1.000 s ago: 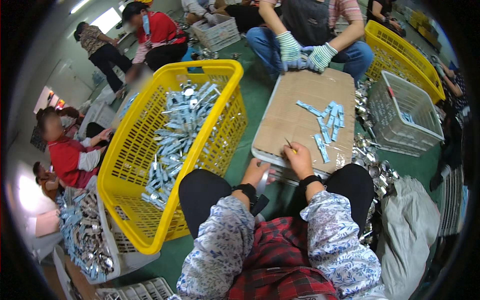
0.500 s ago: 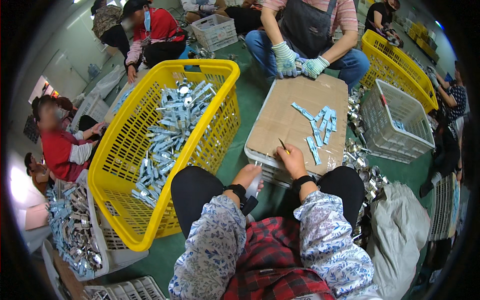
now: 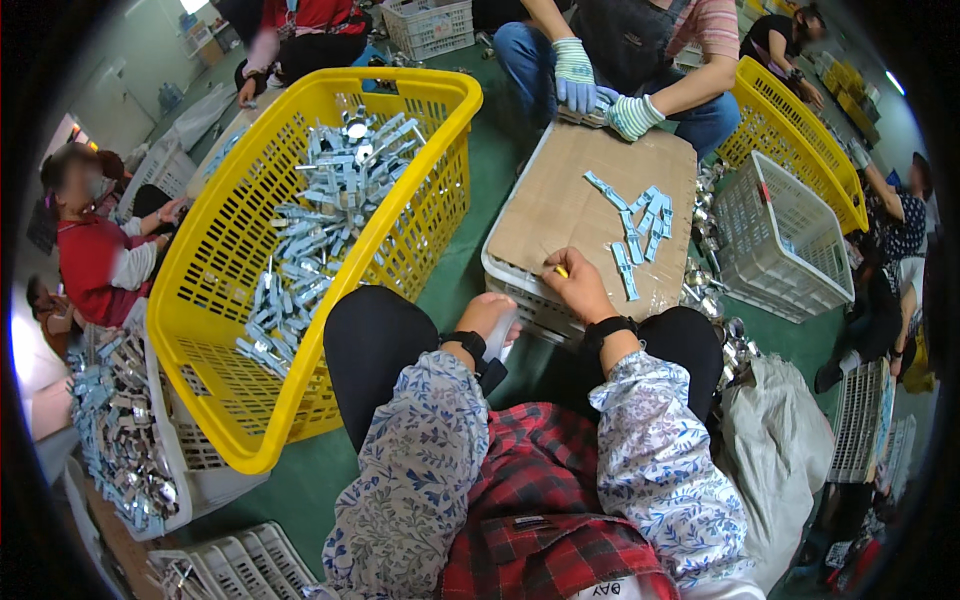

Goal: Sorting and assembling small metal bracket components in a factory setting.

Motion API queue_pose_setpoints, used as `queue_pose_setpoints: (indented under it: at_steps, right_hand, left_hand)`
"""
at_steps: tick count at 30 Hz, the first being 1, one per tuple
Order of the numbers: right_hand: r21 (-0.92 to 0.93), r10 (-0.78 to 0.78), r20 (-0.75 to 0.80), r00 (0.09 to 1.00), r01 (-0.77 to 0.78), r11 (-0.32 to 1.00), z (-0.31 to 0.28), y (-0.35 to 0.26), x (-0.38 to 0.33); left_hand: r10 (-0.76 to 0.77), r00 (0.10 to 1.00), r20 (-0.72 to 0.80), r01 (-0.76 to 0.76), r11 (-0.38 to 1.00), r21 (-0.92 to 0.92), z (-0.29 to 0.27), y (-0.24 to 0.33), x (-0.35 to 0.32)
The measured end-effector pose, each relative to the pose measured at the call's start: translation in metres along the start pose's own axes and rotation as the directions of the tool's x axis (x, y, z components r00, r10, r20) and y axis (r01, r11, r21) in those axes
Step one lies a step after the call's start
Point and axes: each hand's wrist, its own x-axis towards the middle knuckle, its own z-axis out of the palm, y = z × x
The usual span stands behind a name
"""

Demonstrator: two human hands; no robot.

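My left hand is gripping a pale, shiny flat strip beside the brown cardboard-topped desk, my right hand is pinching a slim yellow tool at its near edge. Guessing I'm mid-handling both; next move's probably needing steady fingers.

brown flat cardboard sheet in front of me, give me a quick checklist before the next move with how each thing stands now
1. Right hand grips the small slim yellow tool: ok, at the near edge of the brown cardboard sheet.
2. Tool's tip points away from the left hand: cannot tell, too small.
3. Left hand holds the pale smooth piece: ok, though its exact kind is unclear.
4. Flat pale-blue strips lie apart from the right hand: ok, to its right.
5. Co-worker's striped knit gloves are away from both hands: ok, at the sheet's far end.
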Motion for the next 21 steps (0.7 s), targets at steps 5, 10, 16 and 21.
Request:
queue_pose_setpoints:
  at_steps: [5, 10, 16, 21]
  right_hand:
    - [-0.427, -0.163, 0.189, 0.968, 0.231, 0.874, -0.003, -0.036, -0.010]
    - [-0.688, -0.139, 0.339, 0.931, 0.346, 0.638, 0.003, -0.062, -0.030]
    - [-0.789, -0.129, 0.399, 0.908, 0.412, 0.457, 0.022, -0.036, -0.038]
    - [-0.805, -0.186, 0.370, 0.910, 0.414, 0.425, 0.028, -0.028, -0.038]
  left_hand:
    - [0.023, 0.999, -0.047, -0.024, 1.000, -0.011, -0.003, -0.006, 0.001]
    - [0.009, 0.998, -0.059, -0.007, 1.000, 0.030, -0.002, -0.011, 0.006]
    - [0.002, 1.000, -0.030, -0.002, 1.000, 0.003, 0.003, -0.007, 0.003]
    - [0.001, 0.998, -0.061, 0.001, 1.000, 0.026, 0.004, -0.006, 0.002]
